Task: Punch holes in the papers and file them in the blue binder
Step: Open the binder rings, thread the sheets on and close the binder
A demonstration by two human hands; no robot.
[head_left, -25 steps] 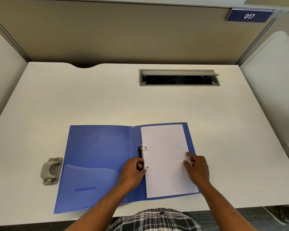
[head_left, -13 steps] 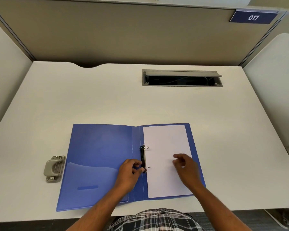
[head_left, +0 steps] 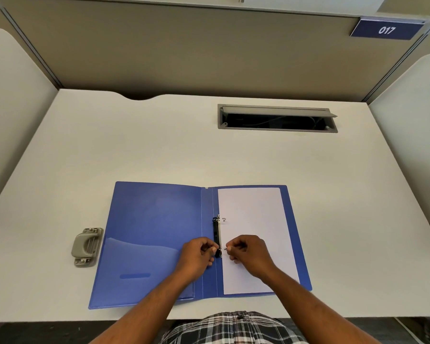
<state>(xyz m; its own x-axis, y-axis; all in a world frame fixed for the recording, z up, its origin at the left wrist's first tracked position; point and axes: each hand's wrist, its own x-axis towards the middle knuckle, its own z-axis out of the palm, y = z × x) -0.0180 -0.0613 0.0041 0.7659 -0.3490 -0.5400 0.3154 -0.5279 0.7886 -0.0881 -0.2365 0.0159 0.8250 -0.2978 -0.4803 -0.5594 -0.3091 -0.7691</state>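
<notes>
The blue binder [head_left: 157,232] lies open and flat near the desk's front edge. White paper [head_left: 253,219] rests on its right half, threaded on the ring mechanism [head_left: 217,232] along the spine. My left hand [head_left: 197,255] pinches the lower end of the black ring bar. My right hand [head_left: 248,253] has its fingertips closed on the lower metal ring prong, resting on the paper. The upper ring stands apart, its two halves not joined.
A grey hole punch [head_left: 86,247] lies left of the binder. A recessed cable tray [head_left: 277,119] with its lid up sits at the back right of the white desk [head_left: 159,145]. Partition walls enclose the desk on three sides.
My right hand slid left across the paper, from its right edge to the lower ring. My left hand stayed at the ring bar.
</notes>
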